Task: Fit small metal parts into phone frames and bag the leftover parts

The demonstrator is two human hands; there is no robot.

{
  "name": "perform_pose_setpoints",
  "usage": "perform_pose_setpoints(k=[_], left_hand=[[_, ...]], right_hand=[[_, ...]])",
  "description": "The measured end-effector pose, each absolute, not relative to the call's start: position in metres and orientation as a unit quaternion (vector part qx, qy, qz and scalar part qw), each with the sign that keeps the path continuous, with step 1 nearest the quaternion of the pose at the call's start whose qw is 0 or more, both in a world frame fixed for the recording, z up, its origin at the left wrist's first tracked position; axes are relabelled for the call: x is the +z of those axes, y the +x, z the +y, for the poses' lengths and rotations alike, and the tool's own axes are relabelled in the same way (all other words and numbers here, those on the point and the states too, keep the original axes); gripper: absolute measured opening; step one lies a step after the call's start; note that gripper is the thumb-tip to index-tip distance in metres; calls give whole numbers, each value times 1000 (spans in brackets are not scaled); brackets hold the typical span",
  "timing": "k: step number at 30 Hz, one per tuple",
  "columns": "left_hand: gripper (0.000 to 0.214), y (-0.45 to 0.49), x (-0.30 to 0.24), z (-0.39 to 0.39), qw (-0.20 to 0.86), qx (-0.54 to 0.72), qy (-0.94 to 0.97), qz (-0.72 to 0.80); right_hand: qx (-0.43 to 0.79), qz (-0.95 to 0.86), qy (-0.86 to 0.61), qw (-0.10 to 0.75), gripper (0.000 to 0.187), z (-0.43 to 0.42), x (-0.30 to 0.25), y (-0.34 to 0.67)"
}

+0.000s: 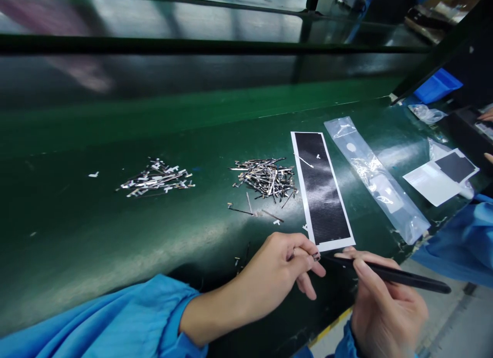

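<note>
My left hand is pinched shut on a thin metal strip at the near edge of the green bench. My right hand grips black tweezers whose tip meets the strip at my left fingertips. Just beyond them lies a long black sheet with a white border, with two small pieces on its far end. Left of the sheet sits a pile of metal strips. A second pile of metal strips lies further left.
A clear plastic bag lies right of the black sheet. White paper with a black square sits at the right. A blue bin stands at the far right. Another person's blue sleeve is at the right edge.
</note>
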State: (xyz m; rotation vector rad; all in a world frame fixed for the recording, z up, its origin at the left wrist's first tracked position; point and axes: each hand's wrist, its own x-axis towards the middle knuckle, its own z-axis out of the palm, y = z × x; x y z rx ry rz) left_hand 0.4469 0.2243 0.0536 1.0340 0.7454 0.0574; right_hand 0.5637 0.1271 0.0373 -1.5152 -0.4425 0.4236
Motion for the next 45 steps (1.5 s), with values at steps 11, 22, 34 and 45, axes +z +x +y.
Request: perform_pose_setpoints(k=[11,22,34,45], left_hand=[[9,447,57,224,832,9,433,346],[10,446,58,225,827,1,437,353],[9,444,57,225,834,7,435,340],[10,444,57,224,834,9,436,338]], right_hand=[[202,-237,-657,687,5,128,38,561],[198,-249,-659,681,5,129,39,560],[202,-264,-654,680,6,127,38,561],[194,-265,-653,682,6,127,39,561]])
